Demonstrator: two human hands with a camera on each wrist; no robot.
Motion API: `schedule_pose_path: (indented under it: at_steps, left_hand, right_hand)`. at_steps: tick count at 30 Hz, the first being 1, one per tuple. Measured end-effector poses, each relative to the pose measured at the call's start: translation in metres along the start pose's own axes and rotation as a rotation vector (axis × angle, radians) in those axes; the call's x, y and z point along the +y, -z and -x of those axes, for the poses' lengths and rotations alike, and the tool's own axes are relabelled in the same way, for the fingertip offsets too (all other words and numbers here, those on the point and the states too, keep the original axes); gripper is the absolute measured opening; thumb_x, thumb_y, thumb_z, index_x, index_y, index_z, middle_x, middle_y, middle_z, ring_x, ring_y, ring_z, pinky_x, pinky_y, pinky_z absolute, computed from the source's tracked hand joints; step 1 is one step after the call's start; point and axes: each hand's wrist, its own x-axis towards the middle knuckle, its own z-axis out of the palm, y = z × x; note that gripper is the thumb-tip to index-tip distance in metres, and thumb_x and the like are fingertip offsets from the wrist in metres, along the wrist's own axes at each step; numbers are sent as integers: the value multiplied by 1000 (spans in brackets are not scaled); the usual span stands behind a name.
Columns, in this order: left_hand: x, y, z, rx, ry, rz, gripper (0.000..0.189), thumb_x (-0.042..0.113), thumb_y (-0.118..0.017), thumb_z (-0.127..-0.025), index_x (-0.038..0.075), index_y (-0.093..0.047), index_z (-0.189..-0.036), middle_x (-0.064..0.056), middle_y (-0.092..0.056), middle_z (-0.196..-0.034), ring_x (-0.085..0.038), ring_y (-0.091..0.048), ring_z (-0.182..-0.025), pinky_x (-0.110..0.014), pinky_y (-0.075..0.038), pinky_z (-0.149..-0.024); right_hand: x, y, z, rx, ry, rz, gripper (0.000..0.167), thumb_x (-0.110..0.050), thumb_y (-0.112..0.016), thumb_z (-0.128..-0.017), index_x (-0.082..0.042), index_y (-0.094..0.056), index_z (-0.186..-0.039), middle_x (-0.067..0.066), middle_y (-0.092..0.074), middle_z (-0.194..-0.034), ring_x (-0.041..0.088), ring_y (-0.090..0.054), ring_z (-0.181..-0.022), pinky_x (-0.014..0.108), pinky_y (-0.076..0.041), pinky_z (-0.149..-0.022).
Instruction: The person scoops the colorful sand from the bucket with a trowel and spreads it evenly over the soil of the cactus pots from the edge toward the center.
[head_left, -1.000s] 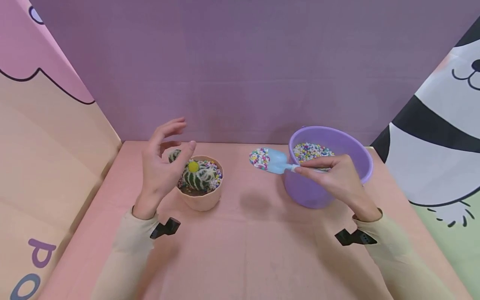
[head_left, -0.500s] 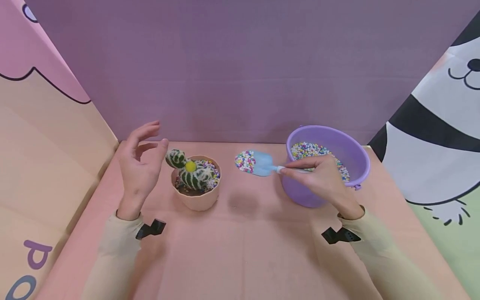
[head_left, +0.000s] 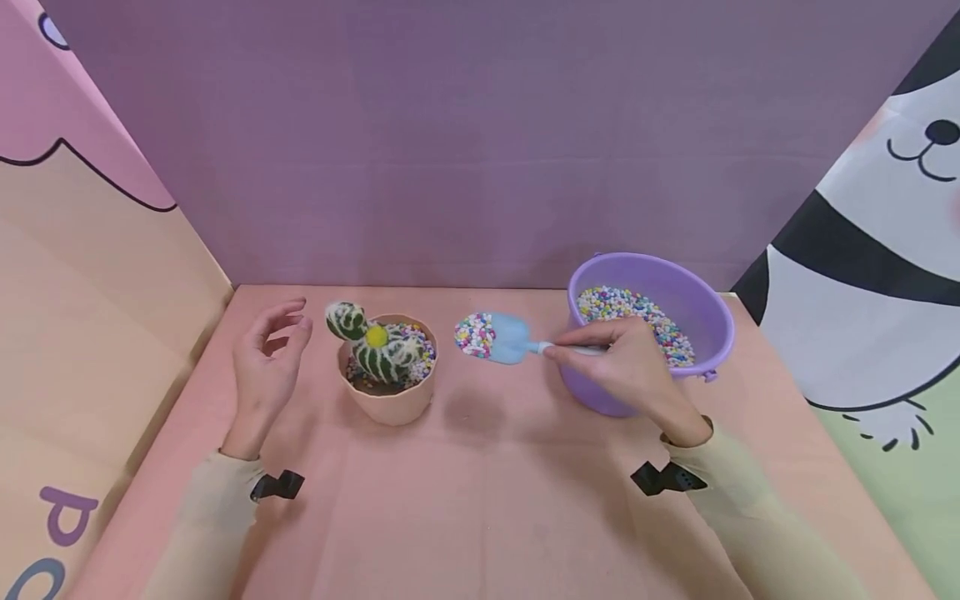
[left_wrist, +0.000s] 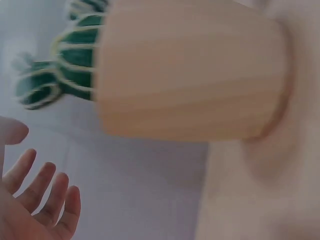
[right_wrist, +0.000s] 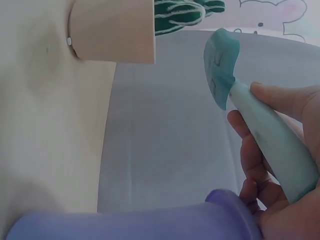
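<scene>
right hand (head_left: 626, 367) pinches a blue scoop (head_left: 512, 337), its bead-laden blade between purple bucket (head_left: 600, 392) and cactus pot (head_left: 393, 407); left hand (head_left: 266, 362), fingers loosely bent, holds nothing. beads partly fill the pot; 1 scoopful seems left to tip out.

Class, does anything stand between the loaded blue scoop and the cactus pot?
Nothing visible stands between the blue scoop and the pot. The cactus rises from inside the pot; the purple bucket is on the scoop's other side.

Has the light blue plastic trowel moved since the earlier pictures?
Yes, to the left: in the head view, the light blue plastic trowel is now closer to the round peach cactus pot.
</scene>
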Motion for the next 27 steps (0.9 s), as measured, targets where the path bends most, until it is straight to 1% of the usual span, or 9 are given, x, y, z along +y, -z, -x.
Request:
schedule_pose_path:
  at_steps: [2,4,8,11,14,16,21,24,27]
  left_hand:
    - [-9,-1,3,-33,18,-33,28,7,-71,-100,2,-74,-127,19,-72,-115,-2,-67,-105,-14,-53,-87]
    - [-17,-1,6,-70,29,-62,29,8,-72,-99,3,-74,-127,7,-74,-119,-4,-67,-106,-13,-53,-86]
    - [-26,4,10,-179,25,-80,34,7,-73,-99,2,-71,-133,9,-72,-119,-7,-67,-109,-12,-53,-87]
    - [-30,10,11,-296,4,-53,41,5,-72,-99,-1,-66,-139,13,-66,-127,-8,-64,-116,-11,-52,-91]
    - [-33,12,11,-411,-10,-22,47,1,-72,-96,-4,-62,-143,-6,-62,-140,-9,-59,-125,-12,-52,-95]
    - [-35,11,10,-481,-6,-26,51,1,-73,-95,-3,-60,-145,-13,-58,-147,-12,-56,-129,-12,-52,-97]
    - [-40,6,10,-604,-12,-99,62,7,-79,-92,4,-56,-150,-15,-55,-154,-26,-52,-138,-27,-56,-104]
    - [-42,4,10,-638,-15,-126,68,10,-81,-92,5,-54,-153,-14,-54,-157,-31,-50,-141,-41,-56,-108]
    - [-44,4,9,-649,-5,-120,73,9,-82,-90,6,-52,-156,-15,-52,-159,-32,-49,-143,-46,-55,-109]
  right_hand:
    - [-2,-2,1,6,1,5,8,-22,-92,-83,-18,-88,-89,-4,-82,-82,1,-72,-77,15,-54,-68]
    - [-4,-5,1,6,6,5,8,-22,-92,-83,-18,-88,-89,-4,-82,-81,2,-72,-77,15,-54,-69]
    - [-9,-9,3,15,11,7,9,-23,-92,-82,-19,-88,-89,-5,-82,-80,3,-73,-76,16,-54,-68]
    - [-14,-12,3,16,20,16,10,-24,-93,-82,-19,-88,-89,-5,-81,-80,4,-73,-75,16,-54,-67]
    - [-15,-14,2,0,20,34,9,-26,-92,-83,-21,-88,-90,-7,-81,-80,7,-71,-74,18,-53,-66]
    - [-15,-17,0,-18,8,43,10,-28,-92,-83,-23,-88,-90,-7,-81,-82,9,-71,-75,20,-52,-65]
    - [-15,-27,-3,-57,-5,55,11,-30,-92,-82,-23,-88,-91,-7,-82,-86,10,-75,-82,22,-55,-69]
    - [-17,-33,-5,-92,8,62,13,-30,-92,-83,-22,-89,-92,-7,-83,-87,10,-77,-86,24,-58,-73]
    - [-20,-37,-9,-124,13,67,13,-31,-91,-84,-22,-89,-93,-8,-83,-90,11,-79,-90,28,-61,-78]
